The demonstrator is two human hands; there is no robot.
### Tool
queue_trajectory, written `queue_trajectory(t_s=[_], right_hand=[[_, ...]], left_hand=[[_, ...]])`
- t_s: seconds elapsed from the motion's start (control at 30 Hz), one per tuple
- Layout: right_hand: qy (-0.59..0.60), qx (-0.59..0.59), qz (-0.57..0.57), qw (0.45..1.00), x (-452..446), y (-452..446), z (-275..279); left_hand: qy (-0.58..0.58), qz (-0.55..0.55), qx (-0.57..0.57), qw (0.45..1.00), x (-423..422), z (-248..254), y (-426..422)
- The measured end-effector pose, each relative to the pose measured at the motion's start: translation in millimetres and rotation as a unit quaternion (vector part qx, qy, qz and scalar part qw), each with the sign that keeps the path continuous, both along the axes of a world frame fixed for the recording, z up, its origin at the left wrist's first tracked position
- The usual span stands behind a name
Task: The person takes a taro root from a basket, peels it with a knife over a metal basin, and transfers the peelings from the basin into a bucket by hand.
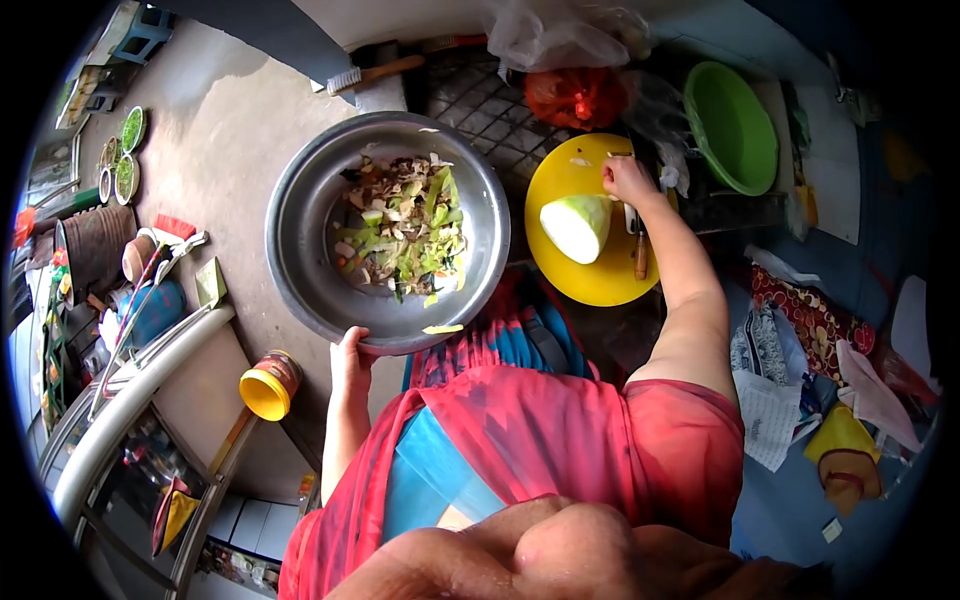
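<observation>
My left hand [350, 362] grips the near rim of a large grey metal basin [290, 260], fingers under the edge and thumb on top. Inside the basin lie vegetable peelings and scraps [410, 225], green, white and brown. Closed in a fist over the yellow round cutting board [570, 285], my right hand [628, 180] holds what looks like a peeler [621, 155]; most of it is hidden by the fingers. Just left of that hand, a cut pale green gourd-like piece [577, 226] rests on the board, white flesh showing. A wooden-handled knife [641, 255] lies at the board's right side.
Behind the board sit a red plastic bag [575, 97] and a green basin [731, 128]. A brush [375, 74] lies beyond the metal basin. A yellow-rimmed bucket [267, 388] stands on the floor at left, near a curved railing [140, 400]. Cloths and papers [770, 415] lie at right.
</observation>
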State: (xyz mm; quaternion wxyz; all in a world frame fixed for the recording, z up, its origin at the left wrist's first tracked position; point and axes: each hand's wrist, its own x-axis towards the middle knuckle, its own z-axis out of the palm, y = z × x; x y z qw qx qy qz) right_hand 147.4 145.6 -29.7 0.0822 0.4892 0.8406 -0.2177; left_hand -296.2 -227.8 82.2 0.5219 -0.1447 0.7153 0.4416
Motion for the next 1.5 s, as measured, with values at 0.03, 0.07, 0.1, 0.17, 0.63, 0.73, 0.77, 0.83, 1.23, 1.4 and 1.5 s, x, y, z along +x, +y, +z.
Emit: queue_trajectory(t_s=[0.03, 0.07, 0.1, 0.17, 0.63, 0.73, 0.77, 0.83, 1.23, 1.4, 1.5], right_hand=[[0.019, -0.007, -0.022, 1.0, -9, 3, 0], [0.053, -0.018, -0.023, 0.998, -16, 5, 1], [0.088, -0.029, -0.024, 0.995, -25, 5, 5], [0.11, -0.019, 0.004, 0.994, -39, 7, 11], [-0.092, -0.038, 0.138, 0.985, 1, 0, 27], [-0.065, 0.006, 0.184, 0.981, 14, -30, 31], [-0.062, 0.01, 0.178, 0.982, 12, -36, 35], [-0.059, 0.05, 0.174, 0.982, 15, -39, 24], [0.329, -0.073, 0.081, 0.938, -156, -65, 134], [0.326, -0.301, 0.371, 0.816, -246, -141, 132], [0.236, -0.362, 0.456, 0.778, -257, -153, 100]], left_hand=[[-0.002, 0.001, 0.002, 1.0, 0, -1, -1], [-0.005, 0.002, 0.004, 1.0, 1, -2, -2], [-0.006, 0.001, -0.001, 1.0, 1, -3, -4], [-0.009, 0.0, -0.009, 1.0, 1, -5, -5], [-0.009, 0.009, -0.016, 1.0, 7, -5, -5], [-0.012, 0.014, -0.016, 1.0, 8, -9, -8], [-0.01, 0.015, -0.016, 1.0, 8, -8, -8], [-0.017, 0.01, 0.004, 1.0, 9, -6, -6], [-0.059, 0.143, 0.051, 0.987, 26, 4, -19], [-0.01, 0.188, 0.078, 0.979, 49, 18, -18], [-0.003, 0.222, 0.068, 0.973, 62, -3, -25]])
